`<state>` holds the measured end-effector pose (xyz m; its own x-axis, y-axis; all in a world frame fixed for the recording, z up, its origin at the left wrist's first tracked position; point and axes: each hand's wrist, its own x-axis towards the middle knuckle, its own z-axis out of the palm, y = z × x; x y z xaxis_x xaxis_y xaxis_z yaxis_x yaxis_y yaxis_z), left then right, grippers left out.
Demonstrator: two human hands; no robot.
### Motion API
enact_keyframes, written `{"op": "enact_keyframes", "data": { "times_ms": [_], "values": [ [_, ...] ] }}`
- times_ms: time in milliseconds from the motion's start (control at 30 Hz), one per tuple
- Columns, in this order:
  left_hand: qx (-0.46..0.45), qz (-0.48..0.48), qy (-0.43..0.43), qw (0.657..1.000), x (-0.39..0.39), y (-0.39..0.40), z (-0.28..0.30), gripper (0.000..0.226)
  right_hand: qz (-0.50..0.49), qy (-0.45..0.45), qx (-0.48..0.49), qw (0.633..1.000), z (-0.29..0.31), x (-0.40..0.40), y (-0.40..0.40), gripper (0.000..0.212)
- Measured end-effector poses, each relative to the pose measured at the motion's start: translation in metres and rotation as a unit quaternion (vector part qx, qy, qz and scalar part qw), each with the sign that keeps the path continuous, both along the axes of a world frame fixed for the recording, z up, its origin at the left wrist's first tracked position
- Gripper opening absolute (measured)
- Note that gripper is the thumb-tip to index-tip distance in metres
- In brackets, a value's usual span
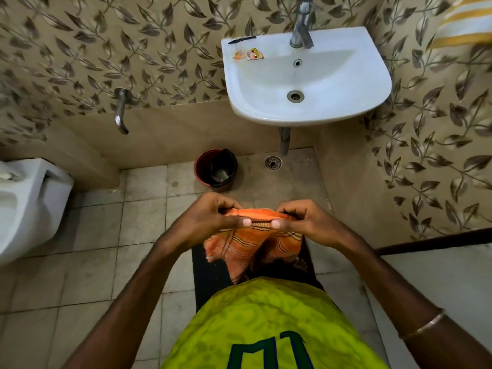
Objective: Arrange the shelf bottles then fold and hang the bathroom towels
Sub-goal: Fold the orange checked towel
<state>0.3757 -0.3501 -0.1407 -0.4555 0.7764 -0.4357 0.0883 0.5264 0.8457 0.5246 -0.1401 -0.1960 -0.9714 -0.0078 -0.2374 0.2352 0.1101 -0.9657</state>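
Tiled floor (90, 262), leaf-print walls, white sink (306, 81) ahead, bucket (215, 167) below | our L hand (213, 217) + R hand (306, 219) both pinch orange towel (247, 246) top edge, fingers curled | towel hangs at waist ht

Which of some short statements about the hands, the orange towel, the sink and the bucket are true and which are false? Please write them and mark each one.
1. Both hands, the left hand and the right hand, pinch the top edge of the orange towel. True.
2. The orange towel lies folded on the sink. False: it hangs from the hands above the floor.
3. A small orange sachet lies on the sink's rim, left of the faucet. True.
4. The bucket stands inside the sink. False: it stands on the floor, below and left of the sink.
5. A yellow and white striped towel shows at the upper right. True.
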Motion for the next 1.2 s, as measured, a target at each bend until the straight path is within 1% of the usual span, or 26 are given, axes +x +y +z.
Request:
{"op": "enact_keyframes", "data": {
  "times_ms": [133,200,233,300,367,500,600,667,733,767,867,1000,1033,1100,1200],
  "values": [
    [0.063,0.088,-0.063,0.992,0.011,-0.007,-0.002,0.020,0.003,-0.007,0.001,1.000,-0.001,0.001,-0.001,0.010],
    [0.088,0.127,-0.083,0.985,0.019,-0.007,-0.004,0.017,0.005,-0.007,-0.020,1.000,0.002,0.000,-0.002,0.015],
    [0.094,0.136,-0.086,0.982,0.022,-0.006,-0.006,0.016,0.007,-0.005,-0.034,0.999,0.004,0.000,-0.004,0.014],
    [0.099,0.141,-0.073,0.982,0.028,-0.005,-0.007,0.014,0.013,0.003,-0.049,0.999,0.007,-0.003,-0.011,0.007],
    [0.098,0.138,-0.048,0.984,0.031,-0.003,-0.005,0.010,0.017,0.018,-0.043,0.999,0.007,-0.007,-0.022,0.009],
    [0.087,0.129,-0.018,0.988,0.032,-0.004,-0.001,0.011,-0.003,0.039,-0.031,0.999,0.009,-0.012,-0.034,0.012],
    [0.060,0.120,0.041,0.990,0.031,-0.006,-0.001,0.011,-0.007,0.051,-0.032,0.998,0.008,-0.014,-0.035,0.009],
    [0.028,0.095,0.103,0.990,0.031,-0.006,0.001,0.010,-0.003,0.052,-0.030,0.998,0.007,-0.014,-0.037,0.007],
    [0.021,0.091,0.150,0.984,0.033,-0.005,0.004,0.007,-0.007,0.036,-0.039,0.999,0.004,-0.012,-0.039,0.007],
    [0.028,0.100,0.166,0.981,0.034,-0.005,0.005,0.007,-0.012,0.024,-0.047,0.999,0.003,-0.011,-0.039,0.006],
    [0.046,0.120,0.200,0.971,0.033,-0.008,0.007,0.008,-0.029,-0.002,-0.052,0.998,-0.007,-0.004,-0.035,0.015],
    [0.052,0.161,0.219,0.961,0.026,-0.016,0.007,0.007,-0.019,-0.037,-0.028,0.999,-0.026,0.007,-0.026,0.012],
    [0.049,0.182,0.230,0.955,0.023,-0.018,0.006,0.007,-0.017,-0.049,-0.018,0.999,-0.032,0.009,-0.023,0.011],
    [0.039,0.231,0.280,0.931,0.019,-0.022,0.003,0.008,-0.032,-0.067,-0.001,0.997,-0.045,0.013,-0.021,0.014],
    [0.024,0.265,0.373,0.889,0.018,-0.021,-0.002,0.018,-0.100,-0.053,0.011,0.993,-0.055,0.012,-0.025,0.017]
  ]
}}
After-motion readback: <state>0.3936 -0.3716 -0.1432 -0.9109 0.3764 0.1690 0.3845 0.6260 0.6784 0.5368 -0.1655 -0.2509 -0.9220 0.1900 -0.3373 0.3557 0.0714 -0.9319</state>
